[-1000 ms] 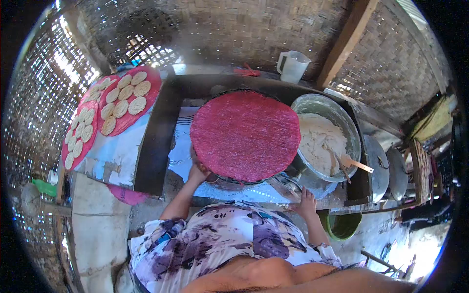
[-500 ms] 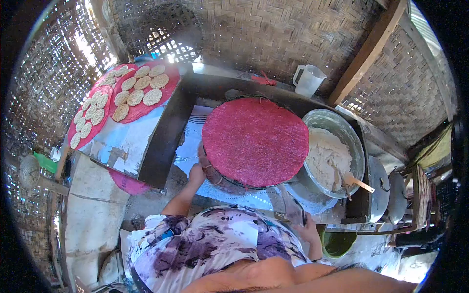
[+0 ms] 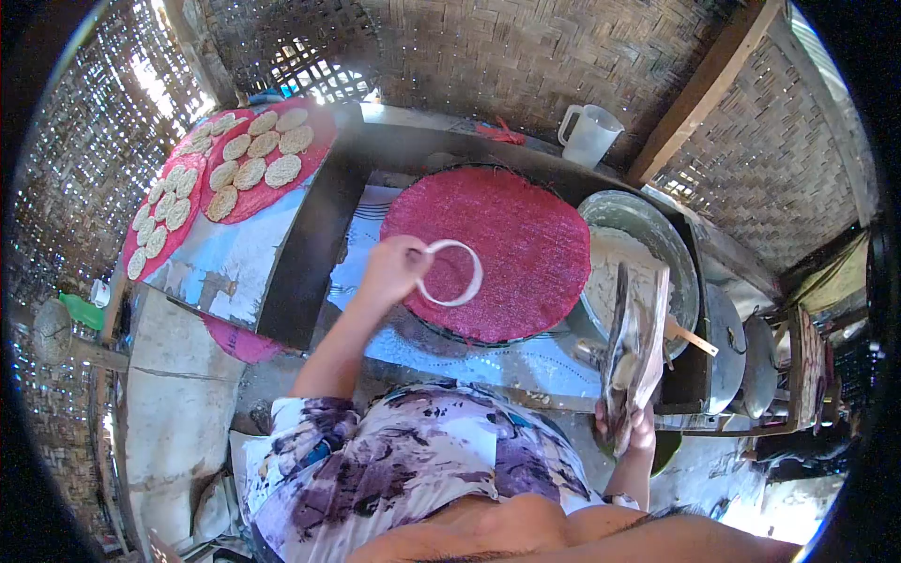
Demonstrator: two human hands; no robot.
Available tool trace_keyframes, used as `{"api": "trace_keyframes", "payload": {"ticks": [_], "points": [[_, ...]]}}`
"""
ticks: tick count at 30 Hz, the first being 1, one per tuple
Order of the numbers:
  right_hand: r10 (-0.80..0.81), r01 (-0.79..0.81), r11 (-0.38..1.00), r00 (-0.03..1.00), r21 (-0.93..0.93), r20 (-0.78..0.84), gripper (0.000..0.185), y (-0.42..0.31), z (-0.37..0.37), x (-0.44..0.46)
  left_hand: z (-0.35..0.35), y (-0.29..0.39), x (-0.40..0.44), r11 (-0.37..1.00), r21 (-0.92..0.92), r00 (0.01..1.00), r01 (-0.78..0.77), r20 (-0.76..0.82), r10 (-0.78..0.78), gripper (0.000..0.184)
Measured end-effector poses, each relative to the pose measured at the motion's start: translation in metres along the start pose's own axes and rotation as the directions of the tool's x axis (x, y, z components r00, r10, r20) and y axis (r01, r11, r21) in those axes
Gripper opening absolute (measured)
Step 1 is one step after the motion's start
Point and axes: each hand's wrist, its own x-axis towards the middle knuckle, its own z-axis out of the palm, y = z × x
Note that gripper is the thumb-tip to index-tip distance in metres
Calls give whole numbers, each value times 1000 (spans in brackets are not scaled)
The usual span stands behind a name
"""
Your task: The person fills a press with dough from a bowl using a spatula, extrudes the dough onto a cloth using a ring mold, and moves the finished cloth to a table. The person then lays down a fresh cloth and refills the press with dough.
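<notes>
My left hand (image 3: 394, 270) pinches the edge of a white ring (image 3: 478, 273). It holds the ring over the left part of a round pink mesh sheet (image 3: 511, 239), which lies on a dark-rimmed round support. Whether the ring touches the sheet I cannot tell. On the right, my right hand (image 3: 627, 427) grips the lower end of a flat, worn paddle-like board (image 3: 648, 347), upright and smeared with pale matter. Behind the board stands a large metal basin (image 3: 690, 272) of pale dough (image 3: 615, 251), a wooden-handled tool (image 3: 696, 340) resting in it.
Several pale round cakes (image 3: 266, 144) lie on pink sheets (image 3: 253, 202) at the back left. A dark-walled trough (image 3: 314, 244) surrounds the work spot. A plastic jug (image 3: 593, 136) stands behind, and metal lids (image 3: 723, 347) lean at the right. Woven walls enclose the space.
My left hand has risen from the sheet's near left edge to above it, now showing the white ring. My right hand has lifted the board upright in front of the basin.
</notes>
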Motion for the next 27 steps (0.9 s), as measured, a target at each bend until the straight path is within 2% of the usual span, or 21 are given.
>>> {"api": "trace_keyframes", "payload": {"ticks": [1,2,5,6,11,12,15,16,17,18,19,22,25,26,27], "points": [[-9,8,1000,999,15,33,87,-6,11,4,15,0,2,999,-35,995,-17,95,21,15],[-21,19,999,998,29,66,87,-12,21,9,26,1,3,993,29,984,-112,139,107,14],[-39,27,997,984,74,174,86,-18,31,18,44,-1,4,995,62,960,-82,272,63,14],[-41,25,995,983,91,178,85,-23,40,19,48,-3,3,989,78,968,-125,228,104,15],[-32,12,997,966,79,257,83,-26,52,30,43,-2,3,971,152,946,-183,295,132,18],[-11,-4,998,973,66,230,81,-27,57,31,38,4,3,966,174,941,-194,311,133,19],[45,-43,999,960,-15,275,81,-29,68,41,26,20,12,973,152,962,-174,239,134,38],[76,-59,997,922,-56,380,80,-27,68,51,30,26,21,952,-300,965,-60,228,133,52],[143,-132,990,909,-56,392,80,-21,78,59,34,32,31,722,-689,967,59,218,129,65],[209,-227,974,890,-3,406,78,-18,89,66,25,52,42,302,-883,884,359,426,193,74],[267,-315,948,865,45,425,76,-16,99,74,13,71,53,-166,-768,764,619,539,354,82],[262,-359,931,790,72,554,71,-9,110,99,3,89,73,-353,-754,816,553,406,411,87],[341,-367,929,793,-50,504,68,-27,114,110,6,82,83,-443,-731,813,519,261,521,82],[381,-376,918,760,-123,527,69,-29,105,118,7,81,82,-402,-794,887,456,373,270,79],[418,-349,908,777,-230,471,70,-40,106,120,11,74,83,-436,-781,891,448,351,287,78]]}}
